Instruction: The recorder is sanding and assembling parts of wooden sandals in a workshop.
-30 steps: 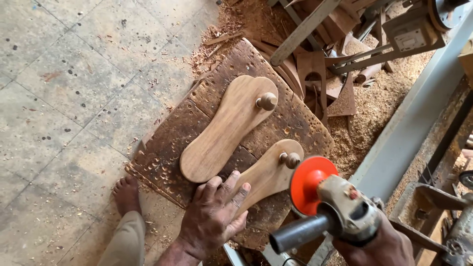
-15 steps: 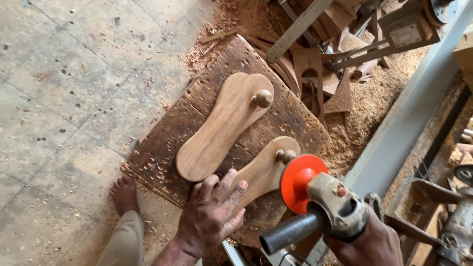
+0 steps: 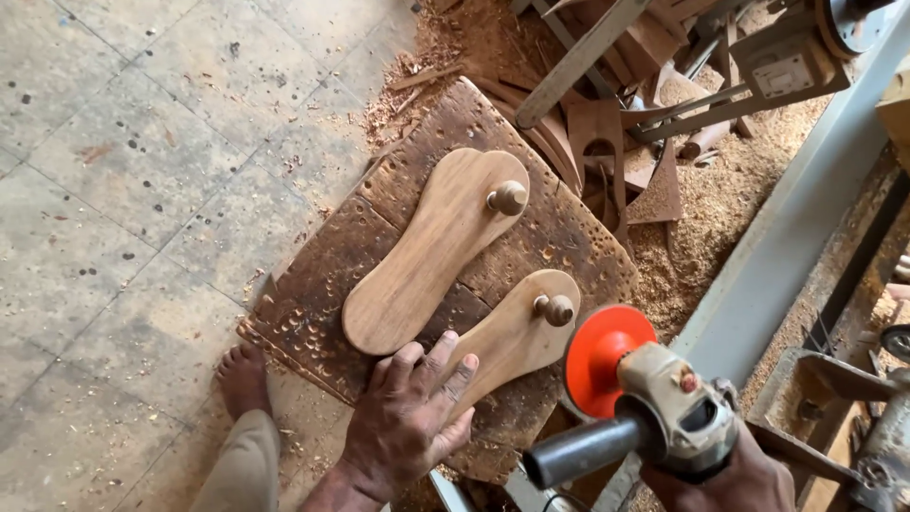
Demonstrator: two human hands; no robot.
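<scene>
Two sole-shaped wooden sandals, each with a round toe knob, lie on a dark pitted wooden board (image 3: 313, 303). The far sandal (image 3: 427, 251) lies free. My left hand (image 3: 408, 417) presses flat, fingers spread, on the heel end of the near sandal (image 3: 517, 332). My right hand (image 3: 730, 479) grips an angle grinder (image 3: 654, 408) with an orange disc (image 3: 599, 360) and a dark side handle. The disc hangs just right of the near sandal's knob, and I cannot tell whether it touches the wood.
My bare foot (image 3: 245, 379) rests on the tiled floor by the board's near left corner. Sawdust and wood offcuts (image 3: 616, 142) pile up behind the board. A grey metal beam (image 3: 796, 228) and machine parts run along the right side.
The grinder has drifted slightly left and down, closer to the near sandal. My left hand stays pressed on that sandal's heel.
</scene>
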